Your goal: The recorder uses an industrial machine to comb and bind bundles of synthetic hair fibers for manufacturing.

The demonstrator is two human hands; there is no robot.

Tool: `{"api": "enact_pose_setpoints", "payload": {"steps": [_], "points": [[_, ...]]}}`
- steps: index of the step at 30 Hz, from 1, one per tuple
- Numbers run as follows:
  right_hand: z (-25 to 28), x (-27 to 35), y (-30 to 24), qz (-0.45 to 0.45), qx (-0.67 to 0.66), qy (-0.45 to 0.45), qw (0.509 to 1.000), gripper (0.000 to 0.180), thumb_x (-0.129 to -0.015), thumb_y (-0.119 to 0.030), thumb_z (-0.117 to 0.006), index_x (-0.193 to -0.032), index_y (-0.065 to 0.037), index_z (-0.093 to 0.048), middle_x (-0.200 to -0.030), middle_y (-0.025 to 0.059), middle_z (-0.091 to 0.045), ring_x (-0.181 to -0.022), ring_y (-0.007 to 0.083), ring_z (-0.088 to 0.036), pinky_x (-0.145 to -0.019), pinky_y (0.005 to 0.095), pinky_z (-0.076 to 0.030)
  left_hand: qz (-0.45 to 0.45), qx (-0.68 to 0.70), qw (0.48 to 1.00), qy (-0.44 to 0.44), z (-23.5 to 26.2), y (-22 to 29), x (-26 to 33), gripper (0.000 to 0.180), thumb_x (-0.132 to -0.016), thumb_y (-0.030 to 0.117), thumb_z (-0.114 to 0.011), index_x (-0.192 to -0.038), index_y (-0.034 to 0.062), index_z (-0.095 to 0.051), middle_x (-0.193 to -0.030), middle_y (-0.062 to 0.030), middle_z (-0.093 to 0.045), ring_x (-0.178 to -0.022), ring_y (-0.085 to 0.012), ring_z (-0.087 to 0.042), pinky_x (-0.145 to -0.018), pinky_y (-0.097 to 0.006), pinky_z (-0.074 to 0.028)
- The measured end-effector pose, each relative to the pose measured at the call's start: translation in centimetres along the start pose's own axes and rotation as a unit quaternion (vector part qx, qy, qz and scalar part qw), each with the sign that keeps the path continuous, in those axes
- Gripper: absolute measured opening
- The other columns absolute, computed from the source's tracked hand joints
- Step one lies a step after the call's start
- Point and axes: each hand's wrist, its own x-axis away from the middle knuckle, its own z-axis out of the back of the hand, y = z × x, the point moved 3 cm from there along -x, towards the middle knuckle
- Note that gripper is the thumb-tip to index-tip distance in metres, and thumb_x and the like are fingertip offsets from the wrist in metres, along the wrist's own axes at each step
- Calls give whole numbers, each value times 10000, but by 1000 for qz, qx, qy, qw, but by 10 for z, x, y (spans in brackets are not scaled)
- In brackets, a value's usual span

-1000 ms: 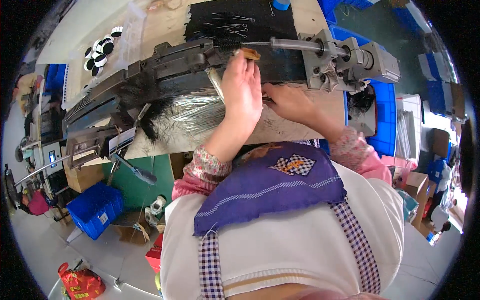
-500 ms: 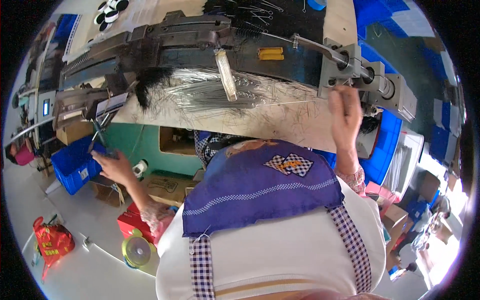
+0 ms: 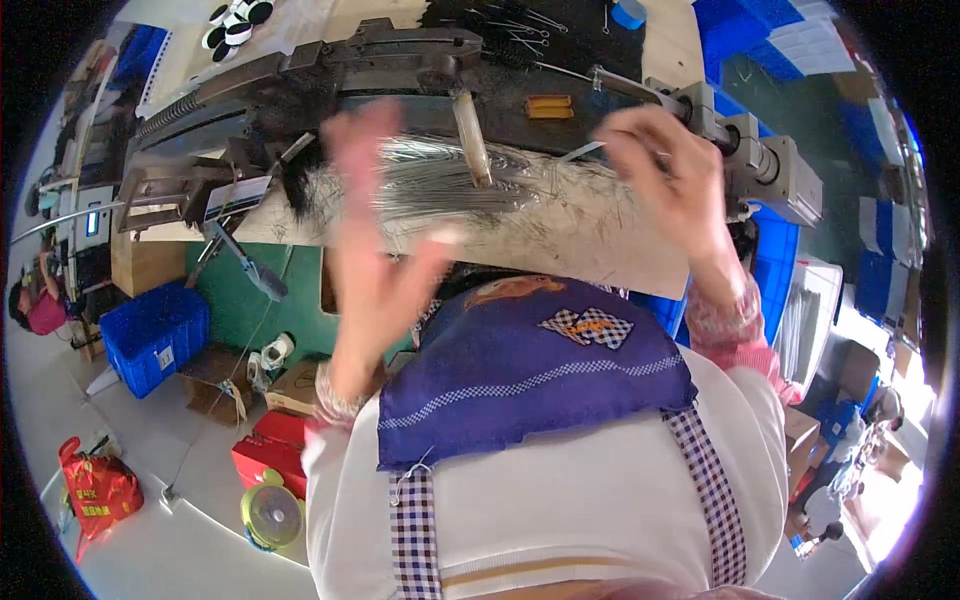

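Observation:
My left hand (image 3: 375, 265) is smeared by motion, its thumb spread away from the fingers. It hangs over the near left side of a pile of thin metal wires (image 3: 450, 190), holding nothing that I can see. My right hand (image 3: 675, 180) is curled in front of the machine's grey metal spindle head (image 3: 755, 160). A short pale strip (image 3: 582, 151) shows by its fingertips; whether they grip it is unclear. A pale, tape-wrapped bar (image 3: 472, 140) crosses the wire pile. Black bristles (image 3: 298, 180) stand bunched to the left of the wires.
A dark machine bed (image 3: 370, 60) runs along the bench's far side. A small yellow block (image 3: 549, 106) lies on it. Looped wire pieces (image 3: 530, 30) lie on a black mat behind. Blue bins (image 3: 155, 335) stand at the left and right; a red bag (image 3: 100, 490) is on the floor.
My left hand has come up and right, from beside the bench to over the wires. My right hand has moved slightly left, away from the spindle head. A handled lever at left now shows uncovered.

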Motion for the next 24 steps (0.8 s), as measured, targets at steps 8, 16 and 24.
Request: {"api": "enact_pose_setpoints", "payload": {"steps": [8, 16, 24], "points": [[8, -43, 10, 171, 137, 68, 973, 129, -872, -121, -594, -943, -30, -650, -906, 102, -653, -828, 280, -639, -713, 336, -516, 203, 249, 944, -72, -4, -63, -3, 232, -1006, 202, -417, -942, 24, -550, -882, -42, -562, -779, -145, -563, -695, -300, -471], [-16, -64, 32, 251, 287, 20, 924, 127, -845, -146, -598, -944, -70, -623, -871, 68, -596, -789, 272, -623, -673, 368, -521, 330, 500, 798, -61, -83, -12, -16, 201, -999, 230, -438, -905, 61, -493, -742, 0, -471, -589, -70, -418, -502, -213, -340], [-20, -58, 28, 244, 333, 4, 911, 149, -772, -76, -591, -920, -81, -611, -816, 83, -586, -760, 271, -633, -653, 371, -532, 227, 900, 370, 24, 26, -46, -40, 153, -969, 180, -476, -1008, 67, -573, -614, -1, -422, -387, -54, -260, -342, -207, -227]]}}
